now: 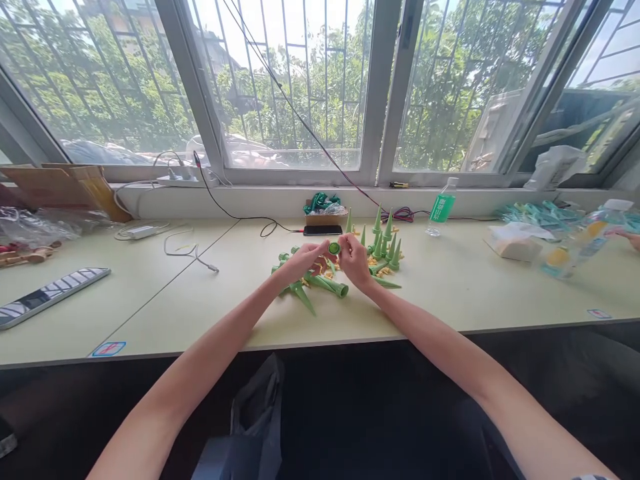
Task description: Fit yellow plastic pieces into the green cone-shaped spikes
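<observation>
Between my two hands is a green plastic cone (334, 248), its round open end turned toward me. My left hand (311, 258) has its fingers closed around the cone's left side. On the other side, the fingers of my right hand (354, 257) are pinched at its rim; whether they hold a smaller piece there is hidden. More green cones (329, 285) lie in a pile under and left of my hands. Several upright green cones (384, 241) stand to the right, with small yellow pieces (384, 271) scattered among them.
Behind the pile are a black phone (323, 231) on a cable and a small box (325, 217) of green material. A bottle (441, 208) stands right of them, near a tissue pack (517, 241). Another person's hand (631, 239) shows at the right edge.
</observation>
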Motion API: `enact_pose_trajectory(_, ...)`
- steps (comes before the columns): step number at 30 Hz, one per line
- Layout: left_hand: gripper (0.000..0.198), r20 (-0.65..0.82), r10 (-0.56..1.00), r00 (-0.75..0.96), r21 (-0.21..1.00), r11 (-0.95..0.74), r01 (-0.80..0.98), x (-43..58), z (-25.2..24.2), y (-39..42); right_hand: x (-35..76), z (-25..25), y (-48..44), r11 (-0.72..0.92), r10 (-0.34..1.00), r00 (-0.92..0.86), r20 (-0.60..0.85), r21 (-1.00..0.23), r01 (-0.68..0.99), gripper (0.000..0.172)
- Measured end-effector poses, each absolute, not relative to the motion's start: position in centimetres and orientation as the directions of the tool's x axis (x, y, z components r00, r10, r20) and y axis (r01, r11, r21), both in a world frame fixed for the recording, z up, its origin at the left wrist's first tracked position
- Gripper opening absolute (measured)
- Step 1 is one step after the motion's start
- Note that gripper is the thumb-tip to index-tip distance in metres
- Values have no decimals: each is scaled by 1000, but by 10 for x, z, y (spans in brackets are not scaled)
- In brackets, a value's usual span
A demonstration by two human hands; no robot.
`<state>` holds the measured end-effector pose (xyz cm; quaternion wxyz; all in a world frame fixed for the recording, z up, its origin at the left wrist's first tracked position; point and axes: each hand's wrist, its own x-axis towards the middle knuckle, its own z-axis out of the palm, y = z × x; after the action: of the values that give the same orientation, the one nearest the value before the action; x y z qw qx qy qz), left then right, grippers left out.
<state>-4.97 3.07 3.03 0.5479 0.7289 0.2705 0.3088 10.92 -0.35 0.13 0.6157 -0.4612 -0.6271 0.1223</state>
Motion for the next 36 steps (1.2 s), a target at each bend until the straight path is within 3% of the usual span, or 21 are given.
enact_pose_trajectory(22, 43, 316, 690, 651, 812, -552, 190, -54, 30, 28, 112, 2, 2, 546, 743, 185, 643, -743, 388, 26)
enact_pose_trajectory(26, 40, 452, 653, 608, 708, -677, 200, -51, 25, 31, 111, 4, 1, 527, 754, 201, 626, -758, 384, 21)
enact_pose_trajectory(32, 32, 634, 527, 565, 450, -847, 284, -47, 18, 37, 110, 3, 1, 508, 761, 226, 608, -776, 375, 19)
enact_pose_trajectory(36, 28, 677, 505, 535, 412, -863, 292, -47, 19, 37, 108, 2, 0, 525, 751, 233, 617, -773, 356, 21)
